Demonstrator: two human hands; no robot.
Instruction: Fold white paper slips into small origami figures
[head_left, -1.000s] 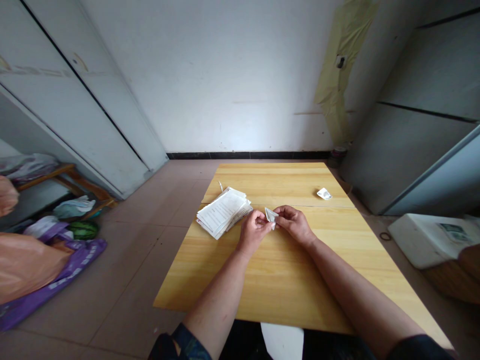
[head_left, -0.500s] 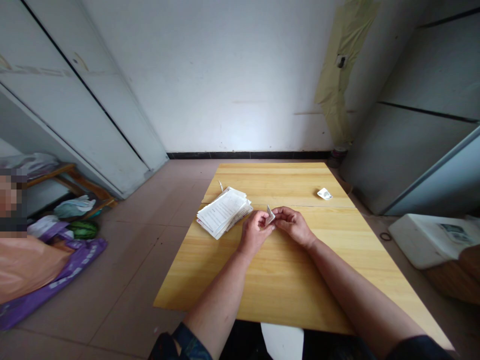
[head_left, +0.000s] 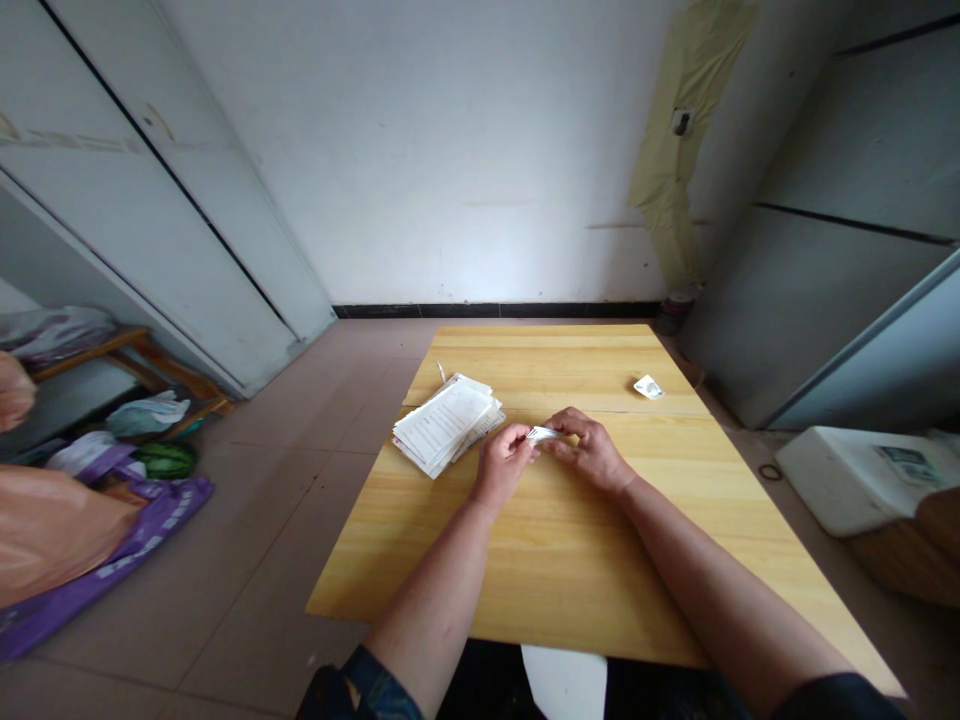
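Between both hands, over the middle of the wooden table (head_left: pixel 570 560), is a small folded white paper (head_left: pixel 543 434) with faint print. My left hand (head_left: pixel 504 462) pinches its left end between thumb and fingers. My right hand (head_left: pixel 592 452) grips the other end, its fingers curled over it. Left of my left hand lies a loose stack of printed paper sheets (head_left: pixel 446 422). Farther off at the right on the table rests a small white folded paper piece (head_left: pixel 649 387), touched by neither hand.
A grey cabinet (head_left: pixel 832 250) stands at the right, above a white box (head_left: pixel 847 480). On the left floor are a purple bag (head_left: pixel 150 530), a watermelon (head_left: pixel 166 459) and a wooden rack (head_left: pixel 127 345). Part of another person shows at the left edge (head_left: pixel 13 390).
The small paper between my hands has tipped from upright to nearly flat. Both hands have shifted slightly, my right fingers now lying over its right end.
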